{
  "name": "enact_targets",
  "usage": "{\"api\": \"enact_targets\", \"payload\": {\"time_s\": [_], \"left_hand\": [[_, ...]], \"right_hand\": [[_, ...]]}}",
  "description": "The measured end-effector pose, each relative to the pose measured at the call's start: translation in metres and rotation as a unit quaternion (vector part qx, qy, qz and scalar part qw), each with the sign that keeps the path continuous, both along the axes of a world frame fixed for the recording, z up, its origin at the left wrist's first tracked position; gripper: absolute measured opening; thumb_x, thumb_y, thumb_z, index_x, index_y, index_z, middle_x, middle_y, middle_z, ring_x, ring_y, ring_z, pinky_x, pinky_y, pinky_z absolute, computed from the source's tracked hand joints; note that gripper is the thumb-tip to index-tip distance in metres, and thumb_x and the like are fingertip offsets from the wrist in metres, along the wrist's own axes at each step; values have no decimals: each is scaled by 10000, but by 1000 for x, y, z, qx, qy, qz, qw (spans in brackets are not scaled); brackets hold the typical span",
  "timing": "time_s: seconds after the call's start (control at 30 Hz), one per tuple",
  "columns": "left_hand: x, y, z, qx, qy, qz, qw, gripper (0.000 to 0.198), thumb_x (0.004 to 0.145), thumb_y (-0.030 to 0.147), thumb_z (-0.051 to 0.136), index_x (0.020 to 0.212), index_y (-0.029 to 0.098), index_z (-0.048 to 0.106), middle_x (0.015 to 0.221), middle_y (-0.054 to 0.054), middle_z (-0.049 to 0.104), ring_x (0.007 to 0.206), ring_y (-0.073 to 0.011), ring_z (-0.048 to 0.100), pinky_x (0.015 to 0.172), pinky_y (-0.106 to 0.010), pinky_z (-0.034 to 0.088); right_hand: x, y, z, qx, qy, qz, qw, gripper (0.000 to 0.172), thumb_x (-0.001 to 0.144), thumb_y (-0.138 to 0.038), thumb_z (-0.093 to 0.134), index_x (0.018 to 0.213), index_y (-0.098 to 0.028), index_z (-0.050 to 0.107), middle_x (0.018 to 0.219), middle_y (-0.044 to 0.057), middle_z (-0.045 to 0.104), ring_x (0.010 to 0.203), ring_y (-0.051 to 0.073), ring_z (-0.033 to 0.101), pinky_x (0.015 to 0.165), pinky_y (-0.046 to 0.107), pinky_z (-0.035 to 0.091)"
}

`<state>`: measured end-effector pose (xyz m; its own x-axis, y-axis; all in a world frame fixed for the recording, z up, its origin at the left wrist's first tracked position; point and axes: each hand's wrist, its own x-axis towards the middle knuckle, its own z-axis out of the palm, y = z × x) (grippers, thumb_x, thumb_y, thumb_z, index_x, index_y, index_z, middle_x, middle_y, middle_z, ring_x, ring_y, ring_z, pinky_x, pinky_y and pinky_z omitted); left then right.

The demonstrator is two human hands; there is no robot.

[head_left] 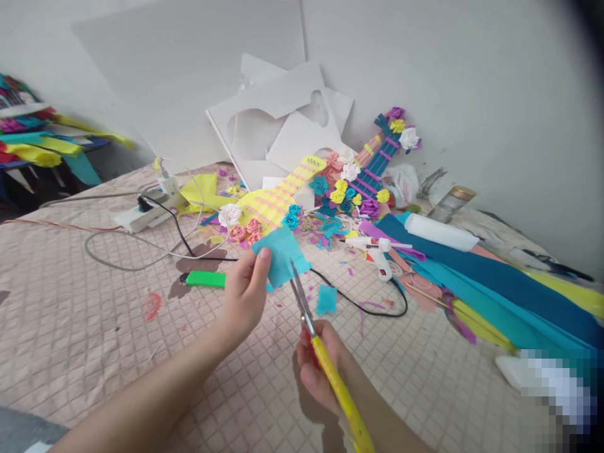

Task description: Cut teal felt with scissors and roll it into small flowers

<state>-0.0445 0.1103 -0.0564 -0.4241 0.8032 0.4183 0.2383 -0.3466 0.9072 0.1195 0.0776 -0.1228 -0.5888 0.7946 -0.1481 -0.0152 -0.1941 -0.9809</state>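
Note:
My left hand (pixel 245 289) pinches a piece of teal paper (pixel 282 253) between thumb and fingers, held up above the floor. My right hand (pixel 319 368) grips yellow-handled scissors (pixel 315 336); their steel blades point up and reach the lower edge of the teal paper. A small teal offcut (pixel 326 299) lies on the floor just right of the blades.
A green lighter-like object (pixel 206 279) lies left of my hand. A black cable (pixel 372 302), glue gun (pixel 377 251), power strip (pixel 141 217), paper-flower guitars (pixel 363 176), white foam boards (pixel 283 119) and rolled teal and yellow paper (pixel 495 283) crowd the tiled floor.

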Motion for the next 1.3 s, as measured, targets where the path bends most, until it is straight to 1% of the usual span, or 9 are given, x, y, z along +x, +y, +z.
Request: {"api": "enact_targets", "payload": {"time_s": [0.13,0.23,0.37,0.57,0.7,0.87,1.13,1.23,1.3], "left_hand": [[-2,7,4,1,-218,-155,964,91,790,240,496,724,193,538,678,8,479,604,-111,453,561,-230,379],[-1,7,6,14,-291,-255,922,76,732,195,511,657,192,510,699,1,473,700,-130,495,692,-267,425],[2,0,3,-18,-278,-331,901,264,751,305,501,533,181,417,861,-57,543,936,-195,510,853,-344,417],[12,-9,-5,-147,-243,-457,843,277,725,280,556,481,160,505,1297,-39,444,1186,-305,413,937,-408,397],[18,-8,-14,-149,-273,-488,816,247,744,195,516,507,157,576,1272,-46,461,1257,-285,342,1040,-386,305],[18,-8,-16,-165,-279,-527,786,216,733,141,519,535,151,605,1319,-28,429,1181,-285,444,1026,-392,319],[22,-7,-21,-181,-290,-475,811,179,721,212,512,661,182,678,1262,-34,510,1158,-274,460,931,-357,400],[26,-5,-18,-208,-324,-396,834,292,745,349,491,909,193,675,1076,-82,620,1031,-267,541,843,-372,442],[28,-5,-16,-217,-309,-384,843,404,784,466,431,894,157,667,919,-107,658,931,-266,579,795,-386,452]], "right_hand": [[0,13,13,-28,68,10,997,477,626,-637,594,829,-238,428,608,-51,478,358,49,331,338,202,262],[3,17,31,-53,113,-16,992,414,680,-593,573,803,-210,475,551,-34,505,350,64,363,368,225,283],[5,16,52,-29,110,-94,989,246,751,-430,577,836,-202,542,520,-29,522,391,76,361,432,246,302],[5,17,46,6,96,-98,990,357,723,-433,612,976,-217,481,478,-86,396,395,79,317,400,224,263],[6,17,42,15,91,-115,989,351,703,-415,643,930,-219,461,598,-55,445,427,63,339,386,203,224],[8,19,46,62,43,-155,985,336,671,-369,685,886,-226,469,620,-55,456,461,74,370,416,212,272],[8,21,51,81,16,-154,985,331,656,-293,685,862,-216,438,691,-37,538,541,90,464,489,222,381],[11,25,49,99,19,-201,974,302,672,-296,661,842,-206,428,723,-24,546,536,83,455,467,214,376],[11,27,47,112,9,-248,962,298,672,-296,659,821,-206,417,711,-28,537,524,78,448,445,204,364]]}}
